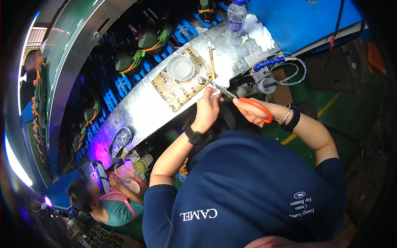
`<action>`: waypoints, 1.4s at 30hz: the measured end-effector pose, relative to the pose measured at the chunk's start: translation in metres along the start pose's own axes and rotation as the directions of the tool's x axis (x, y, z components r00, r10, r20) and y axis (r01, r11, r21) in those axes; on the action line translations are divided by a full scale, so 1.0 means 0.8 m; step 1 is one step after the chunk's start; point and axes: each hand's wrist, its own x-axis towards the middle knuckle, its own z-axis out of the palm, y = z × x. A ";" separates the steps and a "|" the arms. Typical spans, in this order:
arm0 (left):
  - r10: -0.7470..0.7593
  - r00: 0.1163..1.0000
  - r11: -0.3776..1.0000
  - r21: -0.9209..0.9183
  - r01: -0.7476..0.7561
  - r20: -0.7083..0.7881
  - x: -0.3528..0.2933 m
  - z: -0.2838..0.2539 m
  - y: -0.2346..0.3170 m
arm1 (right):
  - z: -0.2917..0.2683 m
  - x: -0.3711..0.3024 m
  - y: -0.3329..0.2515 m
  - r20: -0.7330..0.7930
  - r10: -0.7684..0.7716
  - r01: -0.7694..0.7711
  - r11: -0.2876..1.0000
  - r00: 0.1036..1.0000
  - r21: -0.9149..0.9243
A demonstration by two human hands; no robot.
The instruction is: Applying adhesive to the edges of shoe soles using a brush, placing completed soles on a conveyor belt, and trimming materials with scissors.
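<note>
Orange-handled scissors (249, 101) (metal-bladed) point leftward — near a white piece (215, 94).

Premises: a workshop, evidently for footwear production. Rows of dark shoes (128, 62) with orange and green trim stand on blue racking (185, 32) along the far side of the metal workbench (138, 105). Orange-handled scissors (255, 102) are held at the bench's near edge. A co-worker (115, 209) is near its left end. Green flooring (308, 146) with a yellow marking line (330, 106) lies to its right.
</note>
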 end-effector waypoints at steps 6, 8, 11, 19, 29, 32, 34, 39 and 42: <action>-0.376 0.927 0.842 -0.418 0.342 -0.001 0.016 -0.022 -0.004 | -0.002 -0.014 0.011 0.011 0.024 -0.025 0.999 1.000 0.022; -0.360 0.933 0.866 -0.369 0.338 0.011 0.017 -0.023 0.001 | -0.001 -0.020 0.017 0.041 0.046 -0.049 0.996 0.998 0.079; -0.335 0.941 0.891 -0.310 0.333 0.048 0.016 -0.020 -0.001 | -0.004 -0.017 0.013 0.038 -0.039 0.037 0.998 0.999 0.045; -0.190 0.977 0.974 -0.111 0.200 0.094 0.014 -0.006 0.009 | -0.015 -0.007 0.008 -0.030 -0.065 0.066 0.997 0.997 0.041; -0.192 0.973 0.981 0.060 0.185 0.127 0.025 0.003 0.014 | -0.001 -0.007 -0.007 0.013 0.032 -0.032 0.999 0.999 0.030; -0.337 0.937 0.935 -0.086 0.345 0.092 0.037 -0.001 -0.037 | 0.014 -0.014 -0.005 0.093 0.050 -0.059 0.994 0.994 0.096; -0.361 0.927 0.923 -0.100 0.371 0.105 0.041 0.000 -0.023 | 0.015 -0.010 -0.001 0.082 0.071 -0.080 0.990 0.994 0.118; -0.502 0.839 0.807 -0.237 0.541 0.208 0.045 0.003 -0.002 | 0.016 -0.003 -0.002 0.047 -0.028 0.020 0.985 0.999 0.170; -0.492 0.833 0.672 -0.499 0.548 0.253 0.048 -0.001 -0.005 | 0.025 -0.003 0.002 0.021 -0.091 0.083 0.967 0.996 0.242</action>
